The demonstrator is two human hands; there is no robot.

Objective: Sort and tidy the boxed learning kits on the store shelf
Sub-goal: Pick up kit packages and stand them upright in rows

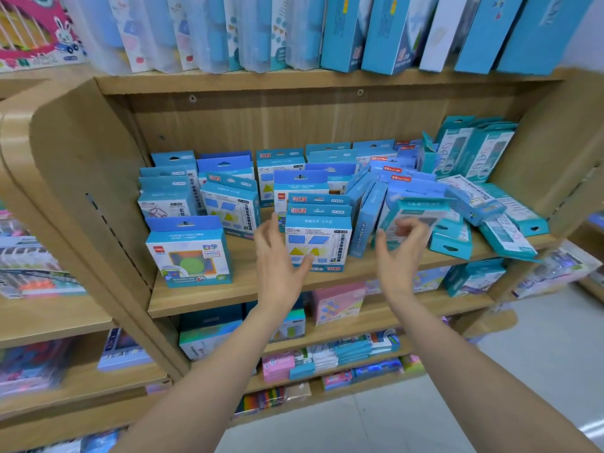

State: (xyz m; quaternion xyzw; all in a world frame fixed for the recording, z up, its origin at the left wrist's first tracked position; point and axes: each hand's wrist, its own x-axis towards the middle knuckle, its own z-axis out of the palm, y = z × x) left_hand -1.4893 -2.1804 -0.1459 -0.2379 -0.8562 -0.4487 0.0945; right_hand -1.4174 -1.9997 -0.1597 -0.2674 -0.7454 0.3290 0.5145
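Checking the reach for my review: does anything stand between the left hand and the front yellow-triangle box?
Nothing visible does. The left hand is open beside the yellow-triangle box, thumb by its lower left corner.

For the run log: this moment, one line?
left hand: open, by shapes box | right hand: grips teal box | right-side boxes: toppled

Pink bunny box (36,31) sat up top left, tall blue cartons (474,31) stood in the row above, pink pack (338,302) lay lower down.
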